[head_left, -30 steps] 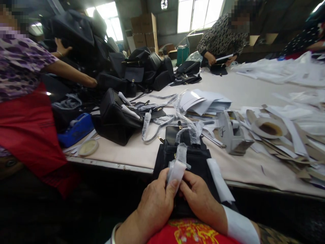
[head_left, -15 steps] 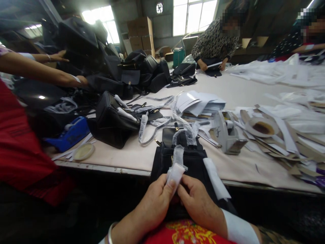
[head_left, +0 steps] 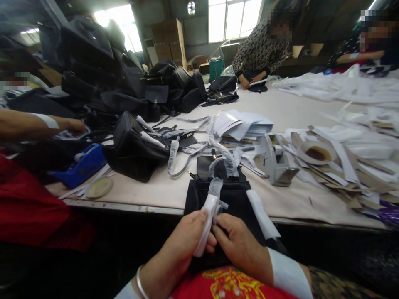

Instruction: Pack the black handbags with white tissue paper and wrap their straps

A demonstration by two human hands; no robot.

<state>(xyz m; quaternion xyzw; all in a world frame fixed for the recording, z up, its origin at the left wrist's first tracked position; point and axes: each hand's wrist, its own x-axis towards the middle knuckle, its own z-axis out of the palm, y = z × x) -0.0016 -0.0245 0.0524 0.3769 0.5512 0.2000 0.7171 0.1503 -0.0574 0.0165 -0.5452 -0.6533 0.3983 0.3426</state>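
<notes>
A black bag (head_left: pixel 232 199) lies over the near table edge in front of me, its flap and buckle towards the table. My left hand (head_left: pixel 190 234) is closed round a flattened roll of white wrapping (head_left: pixel 206 232), thumb on top. Clear plastic film (head_left: pixel 215 187) sticks out of its upper end. At the roll's right side my right hand (head_left: pixel 243 238) is closed, its thumb and forefinger pinching the wrapping's edge; the fingertips are partly hidden. Another white wrapped piece (head_left: pixel 263 216) lies along the bag's right side.
A grey tape dispenser (head_left: pixel 276 162) and cardboard strips (head_left: pixel 343 178) stand to the right, a stack of white sheets (head_left: pixel 246 124) beyond. To the left are another black bag (head_left: pixel 137 149), a blue tape dispenser (head_left: pixel 79 166) and a co-worker's arm (head_left: pixel 37 124). Another person (head_left: pixel 258 54) works across the table.
The white wrapping has turned steeper and shows more of its length below my left thumb. My right fingers stay at its side. The co-worker's arm on the left has come down from the bag pile.
</notes>
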